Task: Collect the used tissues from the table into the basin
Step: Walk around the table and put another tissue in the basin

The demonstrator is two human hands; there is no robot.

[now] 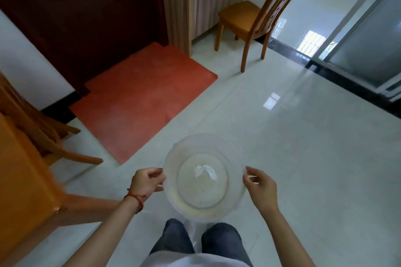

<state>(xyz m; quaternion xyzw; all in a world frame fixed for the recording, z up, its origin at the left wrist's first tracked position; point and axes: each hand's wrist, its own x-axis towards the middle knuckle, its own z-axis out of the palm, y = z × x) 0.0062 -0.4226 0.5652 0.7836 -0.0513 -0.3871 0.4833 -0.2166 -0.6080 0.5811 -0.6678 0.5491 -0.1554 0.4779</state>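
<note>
Both hands, left (147, 182), right (261, 186), pinching basin (173, 197) rim

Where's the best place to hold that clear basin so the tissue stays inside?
By its thin rim, from opposite sides: the left hand and right hand pinch the basin there now, keeping it level and the tissue lying on its bottom.

Bare forearms — red string bracelet (135, 198), dark jeans (173, 238).
</note>
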